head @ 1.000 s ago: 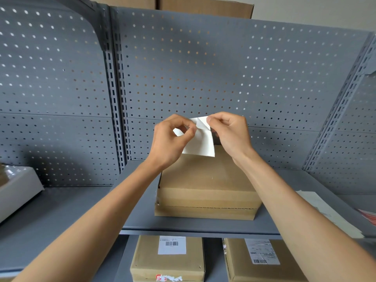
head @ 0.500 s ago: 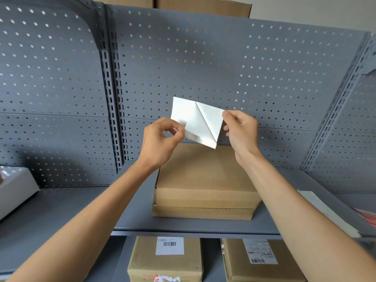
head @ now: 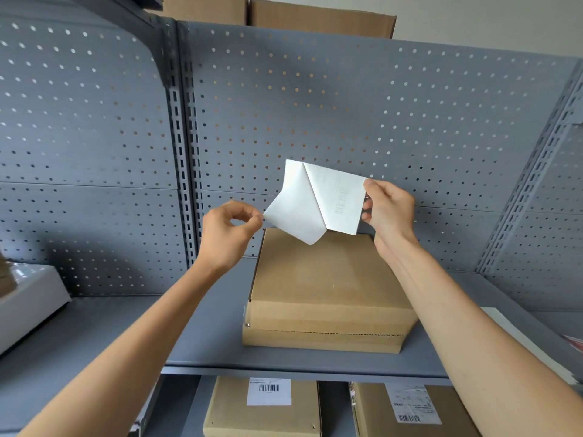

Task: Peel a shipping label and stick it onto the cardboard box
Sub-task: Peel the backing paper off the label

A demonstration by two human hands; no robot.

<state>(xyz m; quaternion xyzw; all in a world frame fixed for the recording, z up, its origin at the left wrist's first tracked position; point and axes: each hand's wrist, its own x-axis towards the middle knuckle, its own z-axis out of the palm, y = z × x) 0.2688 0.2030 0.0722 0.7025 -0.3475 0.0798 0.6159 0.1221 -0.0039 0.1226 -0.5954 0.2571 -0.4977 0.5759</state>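
Note:
A plain brown cardboard box (head: 328,294) sits on the grey shelf (head: 208,335), its top bare. Above its far edge I hold a white shipping label sheet (head: 337,200) in the air. My left hand (head: 227,231) pinches the corner of one white layer (head: 290,212) and pulls it away to the left. My right hand (head: 389,212) pinches the right edge of the other layer, where faint print shows through. The two layers still join along a diagonal line.
A grey pegboard wall (head: 347,105) stands behind the box. A white object (head: 28,298) sits at the shelf's left, a paper sheet (head: 517,335) at its right. Two labelled boxes (head: 265,408) (head: 410,411) stand on the shelf below. More cardboard (head: 315,20) rests on top.
The hands rose from just above the box and moved apart. The sheet has opened from a small folded corner into two layers peeled widely apart along a diagonal.

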